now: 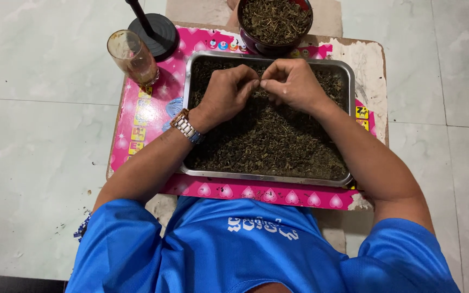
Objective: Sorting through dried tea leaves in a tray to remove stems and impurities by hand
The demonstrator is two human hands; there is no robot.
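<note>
Nearest the camera is the person's blue shirt (245,249), with both bare forearms reaching forward from its short sleeves. Just beyond the shirt lies the near edge of a low pink board (245,191) printed with hearts, its covering worn away at the right side. On the board sits a rectangular metal tray (267,178), filled almost wall to wall with dark, dried, crumbled leaves (267,141).

Both hands hover over the far half of the tray, above the leaf layer. The left hand (225,93), with a metal wristwatch (186,126) on its wrist, has its fingers curled in and its thumb and fingertips pressed together. The right hand (294,82) is curled the same way, its fingertips meeting those of the left at the middle of the tray. They seem to pinch a small bit of the leaf matter between them, but the piece is too small to make out. The bulk of the leaves lies directly beneath and nearer than the fingertips.

Farther off, to the left of the tray, a drinking glass (133,55) with brownish residue stands on the board, and beside it a black round stand base (156,30) with a pole. Beyond the tray's far wall stands a dark bowl (275,24) heaped with coarser dried stems and leaves.
</note>
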